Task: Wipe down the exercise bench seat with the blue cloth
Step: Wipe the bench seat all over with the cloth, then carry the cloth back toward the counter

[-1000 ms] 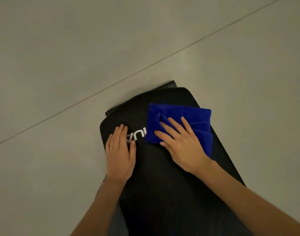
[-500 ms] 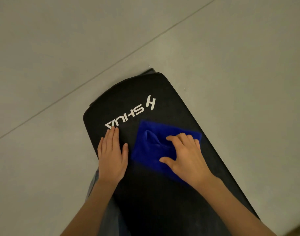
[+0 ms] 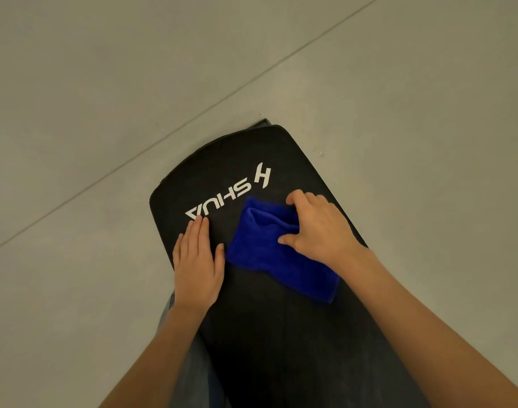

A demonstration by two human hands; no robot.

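The black padded bench seat [image 3: 281, 334] runs from the bottom of the view up to a rounded far end with white lettering. A folded blue cloth [image 3: 266, 254] lies on the seat just below the lettering. My right hand [image 3: 316, 228] rests on the cloth's right part, with its fingers curled and bunching the fabric. My left hand [image 3: 197, 260] lies flat on the seat at its left edge, fingers together, thumb beside the cloth's left edge, holding nothing.
Pale grey floor [image 3: 104, 113] surrounds the bench, with a thin seam running diagonally across it. A dark frame part [image 3: 263, 122] pokes out beyond the seat's far end. Grey trouser fabric [image 3: 190, 363] shows under my left forearm.
My right hand has pulled the cloth from the far right end of the seat toward me, uncovering the white lettering, and its fingers have curled into the fabric. My left hand stays flat.
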